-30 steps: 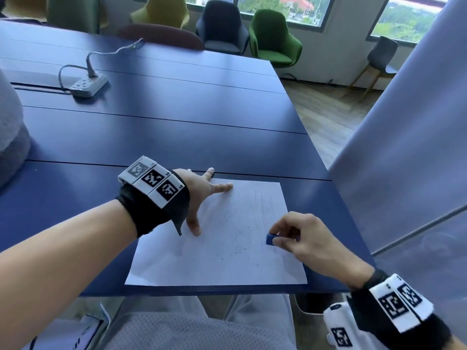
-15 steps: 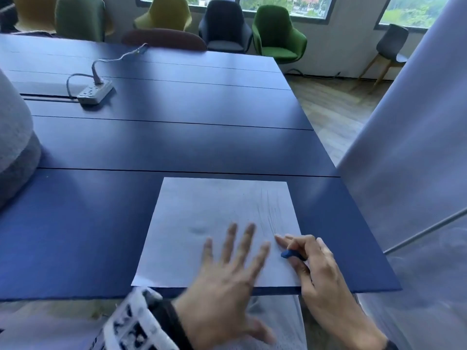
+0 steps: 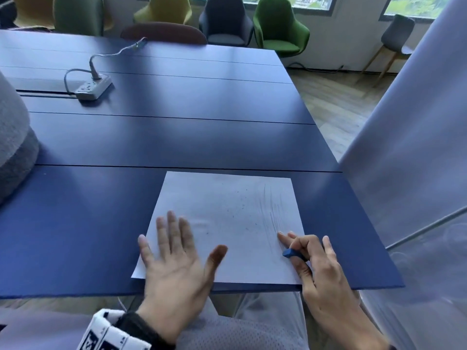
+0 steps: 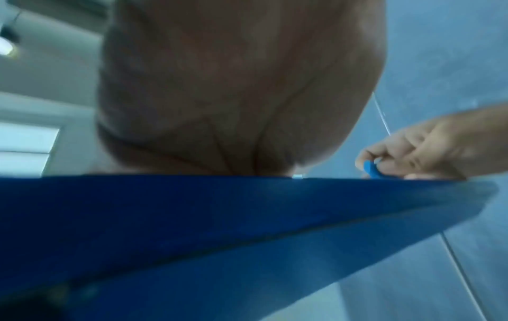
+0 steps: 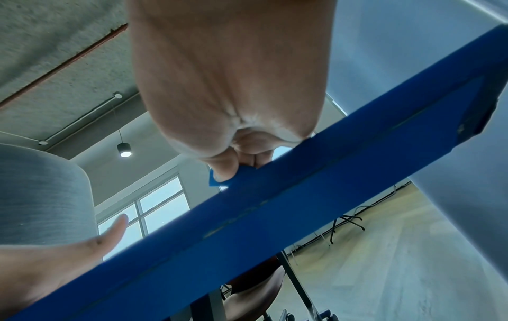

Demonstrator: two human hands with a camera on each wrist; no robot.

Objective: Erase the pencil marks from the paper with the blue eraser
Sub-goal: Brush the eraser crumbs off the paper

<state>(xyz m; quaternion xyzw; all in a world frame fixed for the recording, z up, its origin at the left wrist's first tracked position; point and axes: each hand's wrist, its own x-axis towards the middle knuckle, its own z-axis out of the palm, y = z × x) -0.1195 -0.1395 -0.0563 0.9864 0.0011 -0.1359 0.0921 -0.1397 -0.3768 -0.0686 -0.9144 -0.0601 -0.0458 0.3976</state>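
A white sheet of paper (image 3: pixel 227 223) lies at the near edge of the blue table (image 3: pixel 177 142). Faint pencil strokes (image 3: pixel 274 210) run along its right side, and dark crumbs dot the middle. My right hand (image 3: pixel 316 261) pinches the blue eraser (image 3: pixel 290 253) between thumb and fingers at the paper's lower right, with the index finger stretched toward the strokes. The eraser (image 5: pixel 215 180) also shows under the thumb in the right wrist view, and the eraser (image 4: pixel 369 170) in the left wrist view. My left hand (image 3: pixel 177 253) is flat, fingers spread, over the paper's lower left corner.
A grey power strip (image 3: pixel 93 88) with its cable sits far left on the table. A grey cushion-like shape (image 3: pixel 12 147) is at the left edge. Several chairs (image 3: pixel 280 26) stand beyond the table. A pale translucent panel (image 3: pixel 404 173) rises at the right.
My left hand left the paper's upper left, came back toward me and swept from the sheet's lower middle to its lower left corner. My right hand with the eraser shifted to the sheet's lower right.
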